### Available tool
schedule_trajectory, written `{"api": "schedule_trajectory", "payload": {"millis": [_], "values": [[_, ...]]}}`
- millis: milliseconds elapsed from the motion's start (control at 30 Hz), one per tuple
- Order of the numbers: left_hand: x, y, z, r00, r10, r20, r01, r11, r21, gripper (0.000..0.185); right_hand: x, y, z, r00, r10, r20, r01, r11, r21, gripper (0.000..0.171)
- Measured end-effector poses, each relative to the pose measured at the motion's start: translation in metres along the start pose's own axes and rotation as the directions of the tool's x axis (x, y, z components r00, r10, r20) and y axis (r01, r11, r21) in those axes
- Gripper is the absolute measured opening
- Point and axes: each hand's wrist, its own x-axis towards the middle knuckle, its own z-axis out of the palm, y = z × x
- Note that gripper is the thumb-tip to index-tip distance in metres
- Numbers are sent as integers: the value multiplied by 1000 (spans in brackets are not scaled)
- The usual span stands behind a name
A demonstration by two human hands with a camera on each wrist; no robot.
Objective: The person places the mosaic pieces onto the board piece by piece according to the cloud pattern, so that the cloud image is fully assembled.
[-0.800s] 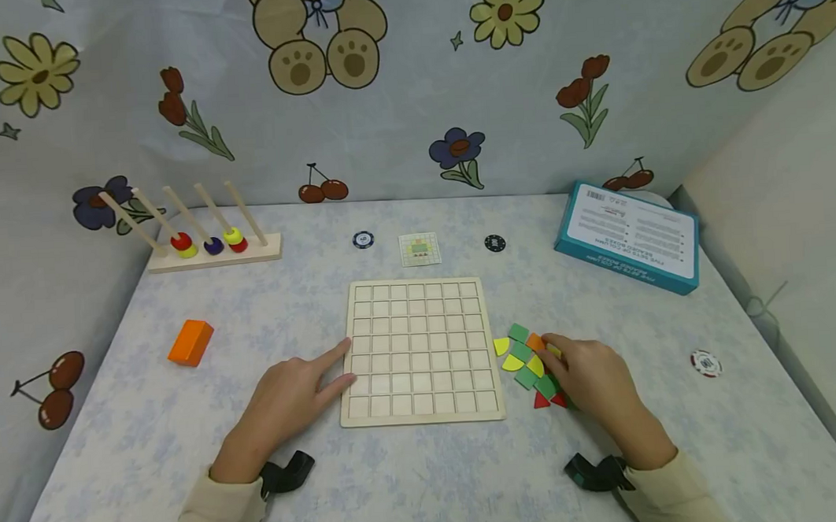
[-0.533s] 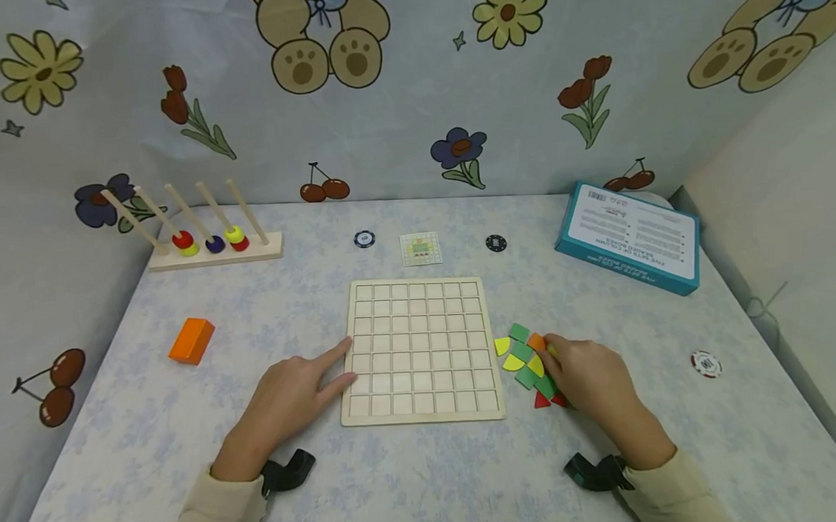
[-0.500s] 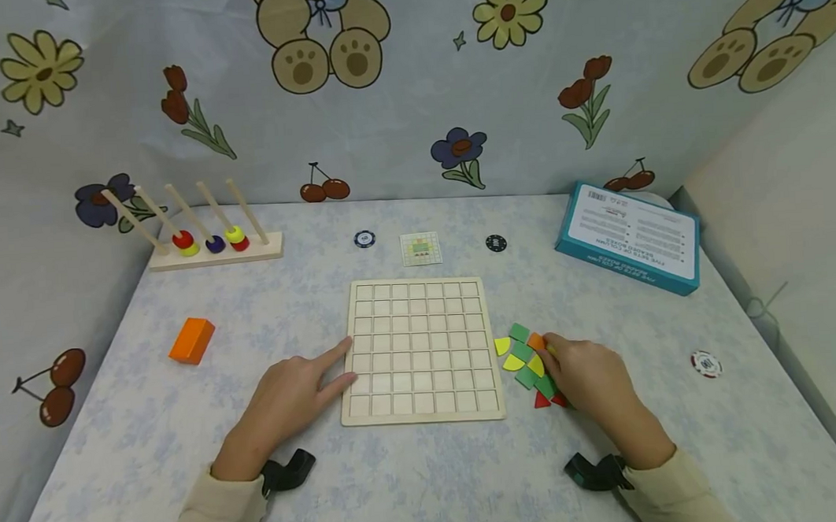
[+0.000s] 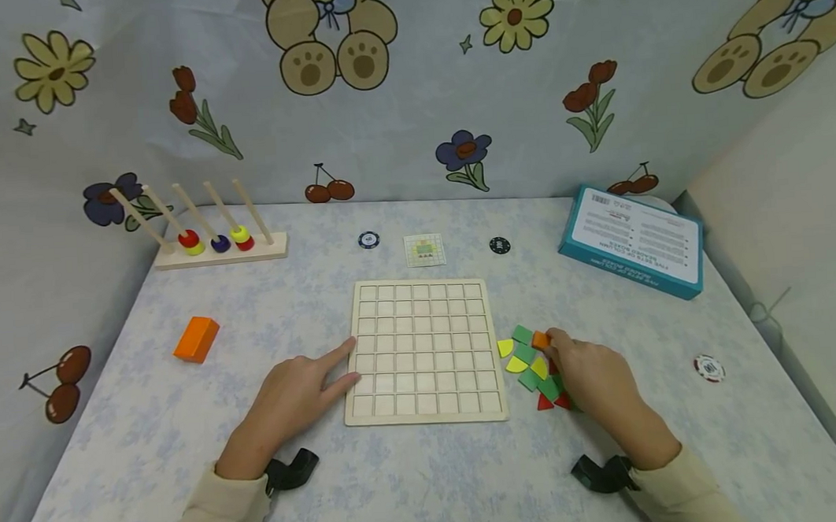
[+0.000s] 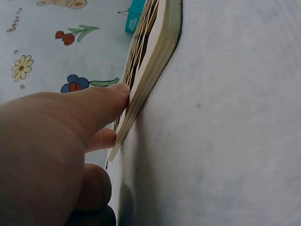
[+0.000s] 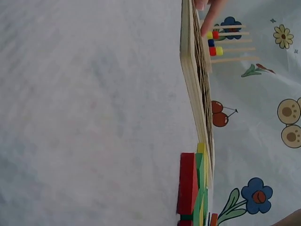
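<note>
My left hand has index finger and thumb extended against the left edge of a pale wooden grid board, the other fingers tucked under. In the left wrist view the thumb lies at the board's side. On the right, my right hand bends its fingers down over a pile of small coloured tiles. Its fingertips are right by an orange tile. Green tiles, yellow tiles and red tiles lie beside it. I cannot tell whether a tile is pinched under these fingers.
Behind the board lie a pattern card, a blue chip and a black chip. A peg rack with beads and an orange block are left; a teal box and a red-white chip right.
The view shifts slightly. By my right fingertips a yellow tile no longer shows, and a bit of red appears there. My left hand stays at the board's edge.
</note>
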Motion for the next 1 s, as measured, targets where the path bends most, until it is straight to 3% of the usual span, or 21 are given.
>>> {"api": "schedule_trajectory", "payload": {"millis": [267,700,1000], "values": [[1,0,0,1000,4,-14,-4,1000,-5,59,14,-12,-6,999,-47,-24,48,998,36,39],[4,-2,3,1000,7,-26,-7,1000,-3,60,61,-64,-8,979,-186,-78,193,977,94,32],[1,1,4,1000,-20,4,20,1000,-2,62,95,-92,1,975,-221,7,219,970,105,28]]}}
